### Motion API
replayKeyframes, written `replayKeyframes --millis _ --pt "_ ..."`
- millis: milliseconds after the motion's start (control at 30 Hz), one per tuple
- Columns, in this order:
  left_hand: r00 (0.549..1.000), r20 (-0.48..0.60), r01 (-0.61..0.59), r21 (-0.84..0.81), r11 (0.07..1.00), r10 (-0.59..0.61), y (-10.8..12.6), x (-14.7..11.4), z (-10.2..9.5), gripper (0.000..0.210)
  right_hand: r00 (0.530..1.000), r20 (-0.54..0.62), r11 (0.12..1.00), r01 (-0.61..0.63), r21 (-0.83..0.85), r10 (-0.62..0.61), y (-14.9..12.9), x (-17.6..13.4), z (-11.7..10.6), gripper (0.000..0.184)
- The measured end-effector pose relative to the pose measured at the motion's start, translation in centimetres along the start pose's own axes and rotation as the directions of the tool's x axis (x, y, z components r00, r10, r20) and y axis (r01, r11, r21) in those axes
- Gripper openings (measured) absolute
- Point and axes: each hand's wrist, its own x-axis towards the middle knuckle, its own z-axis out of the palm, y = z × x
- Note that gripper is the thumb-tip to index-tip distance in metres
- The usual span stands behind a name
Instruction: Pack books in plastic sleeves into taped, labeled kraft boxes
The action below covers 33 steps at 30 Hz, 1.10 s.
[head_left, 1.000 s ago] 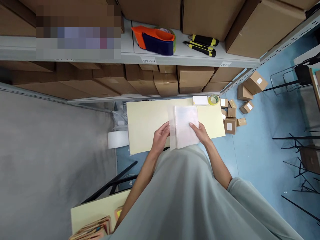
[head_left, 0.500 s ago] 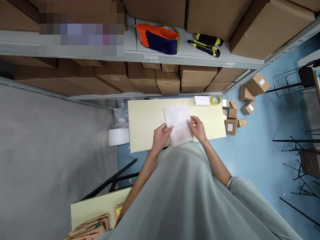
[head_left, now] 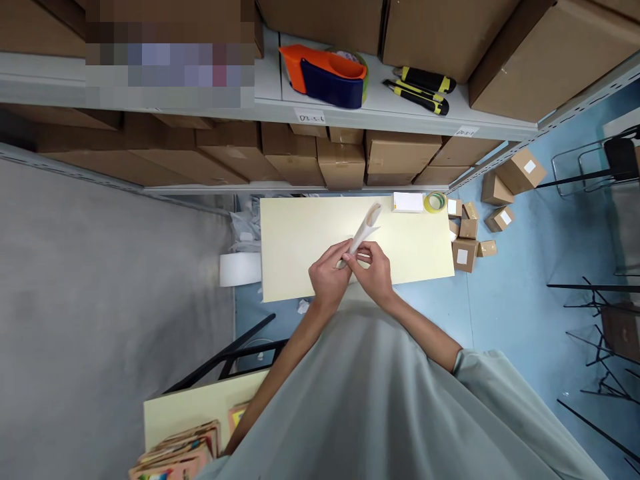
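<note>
A white sheet that looks like a booklet or folded paper (head_left: pixel 364 228) is bent edge-on between my hands, its far end curled so that a beige inner side shows. My left hand (head_left: pixel 331 275) is closed around its lower left part. With thumb and fingertips, my right hand (head_left: pixel 372 270) pinches its lower right edge, close against the left. Both hands are over the near side of the pale yellow table (head_left: pixel 295 233). The palms and part of the sheet are hidden by the fingers.
A small white box (head_left: pixel 407 202) and a tape roll (head_left: pixel 435 202) stand at the table's back right. Above it, a shelf (head_left: pixel 270 73) holds an orange-blue tape dispenser (head_left: pixel 330 79), cutters (head_left: pixel 423 90) and cartons. Small cartons (head_left: pixel 465 255) lie right; magazines (head_left: pixel 175 453) are lower left.
The sheet was held flat and wide with hands apart; now it is bent into a narrow roll or fold. My hands have come together, and the view has shifted slightly.
</note>
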Motion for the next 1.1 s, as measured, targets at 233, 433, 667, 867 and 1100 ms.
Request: replayKeyframes --millis 233,433,667,867,1100 --pt "0.946 0.284 0.23 -0.234 0.945 -0.159 1.1 0.0 -1.1 0.048 0.985 0.01 0.981 -0.175 0.084 0.174 1.2 1.8 -3.2 0.032" --pt "0.896 0.335 0.422 -0.436 0.795 -0.291 -1.1 1.3 -3.5 0.078 0.983 0.03 0.972 -0.182 0.147 0.18 2.5 3.6 -6.2 0.032" --pt "0.913 0.313 0.382 -0.435 0.816 -0.26 -1.2 1.3 -4.0 0.079 0.979 0.075 0.953 -0.203 0.224 0.191 0.9 3.2 -7.1 0.031" --pt "0.923 0.281 0.366 -0.443 0.818 -0.261 -1.4 1.2 -3.6 0.077 0.966 0.165 0.937 -0.238 0.257 0.2 0.2 3.1 -7.8 0.028" --pt "0.926 0.179 0.377 -0.373 0.848 -0.333 -2.1 1.3 -3.7 0.074 0.941 0.252 0.893 -0.304 0.331 0.227 0.2 2.8 -8.5 0.029"
